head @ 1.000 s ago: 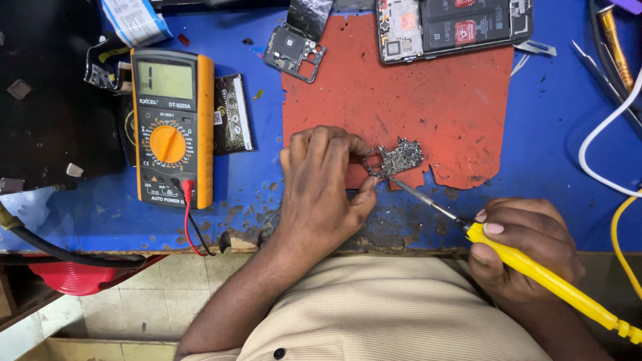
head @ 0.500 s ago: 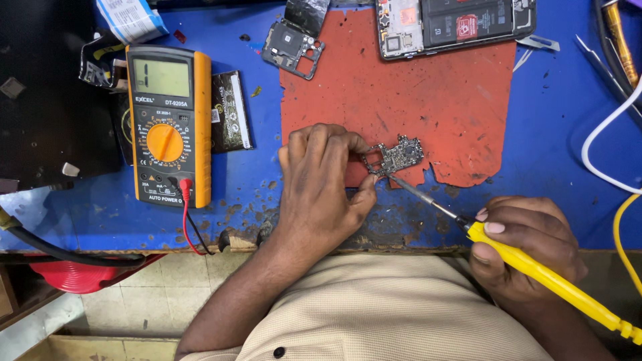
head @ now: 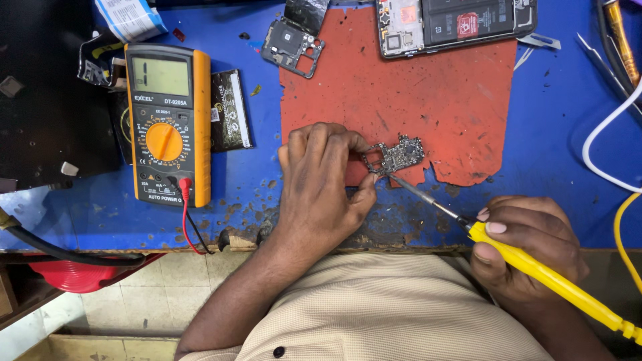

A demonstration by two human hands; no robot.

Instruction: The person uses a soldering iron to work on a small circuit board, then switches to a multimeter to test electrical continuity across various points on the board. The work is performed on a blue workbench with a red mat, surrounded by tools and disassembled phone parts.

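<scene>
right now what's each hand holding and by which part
The left hand pinches the small grey circuit board by its left edge. The right hand grips the yellow-handled soldering iron near the front of its handle, tip at the board.

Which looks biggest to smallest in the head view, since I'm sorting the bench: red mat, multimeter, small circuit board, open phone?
1. Red mat, largest by far.
2. Multimeter.
3. Open phone, cut off by the frame edge, so its rank against the multimeter is unsure.
4. Circuit board, pinched by the left hand, smallest.
</scene>
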